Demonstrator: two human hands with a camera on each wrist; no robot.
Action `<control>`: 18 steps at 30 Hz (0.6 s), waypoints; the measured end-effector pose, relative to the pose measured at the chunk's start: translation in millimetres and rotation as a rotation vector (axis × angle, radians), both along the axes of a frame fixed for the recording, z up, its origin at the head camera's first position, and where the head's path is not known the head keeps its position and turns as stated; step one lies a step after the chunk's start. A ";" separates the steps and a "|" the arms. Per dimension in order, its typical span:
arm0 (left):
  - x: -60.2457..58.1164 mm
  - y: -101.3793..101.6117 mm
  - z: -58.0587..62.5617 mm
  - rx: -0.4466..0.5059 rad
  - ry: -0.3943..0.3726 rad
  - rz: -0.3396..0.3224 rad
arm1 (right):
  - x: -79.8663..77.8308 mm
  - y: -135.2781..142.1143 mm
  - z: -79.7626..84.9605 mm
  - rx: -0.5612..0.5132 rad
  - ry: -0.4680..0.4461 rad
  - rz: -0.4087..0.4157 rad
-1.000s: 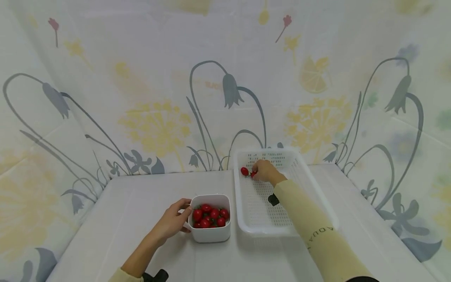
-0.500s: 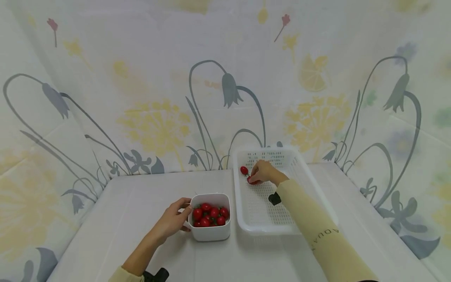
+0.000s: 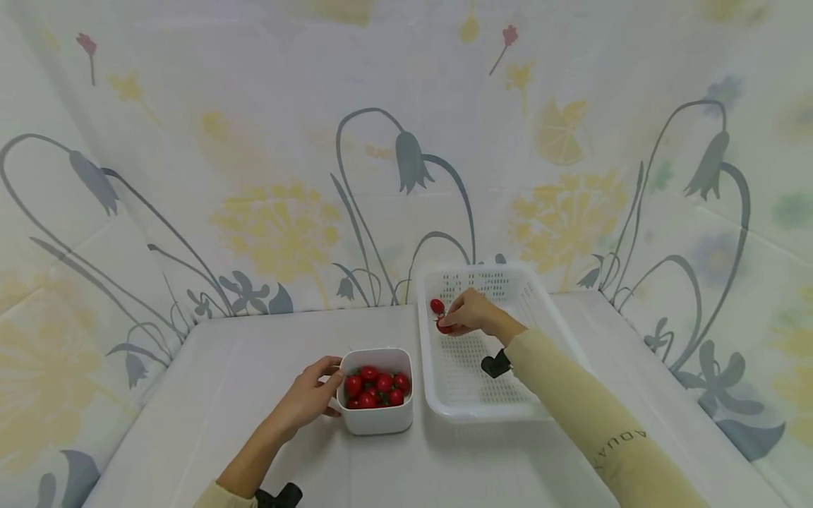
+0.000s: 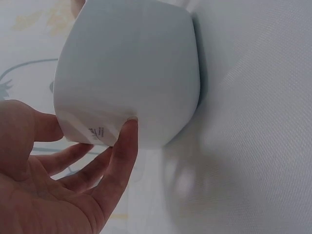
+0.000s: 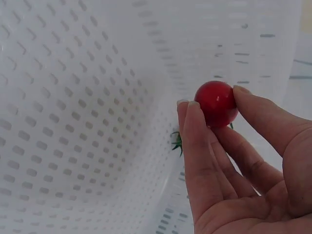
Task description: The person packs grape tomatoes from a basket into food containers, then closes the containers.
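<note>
My right hand is over the left side of a white perforated basket. Between its thumb and fingertips it pinches a red cherry tomato, as the right wrist view shows. Another cherry tomato lies in the basket just beyond those fingers. Green leaves peek out behind the fingers. My left hand grips the left side of a small white box: thumb at the rim, one fingertip on the wall, other fingers partly hidden behind it. Several cherry tomatoes fill the box's lower part.
Box and basket stand side by side on a white-covered table, a narrow gap between them. Behind the table rises a flower-printed cloth. A black wrist camera on my right arm hangs over the basket floor.
My right hand has shifted slightly left and toward me inside the basket, drawing its tomato away from the other one. The left hand and the box keep their place.
</note>
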State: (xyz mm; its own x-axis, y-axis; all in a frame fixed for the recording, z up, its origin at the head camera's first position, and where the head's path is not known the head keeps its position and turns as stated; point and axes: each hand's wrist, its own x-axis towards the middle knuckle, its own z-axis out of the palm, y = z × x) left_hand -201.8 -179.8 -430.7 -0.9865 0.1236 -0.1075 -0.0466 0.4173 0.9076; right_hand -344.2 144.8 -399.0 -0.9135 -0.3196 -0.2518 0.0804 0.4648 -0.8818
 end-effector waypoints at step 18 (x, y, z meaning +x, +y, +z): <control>0.2 0.9 0.7 -0.004 0.000 0.000 | 12.8 -2.6 2.9 -0.108 -0.044 0.026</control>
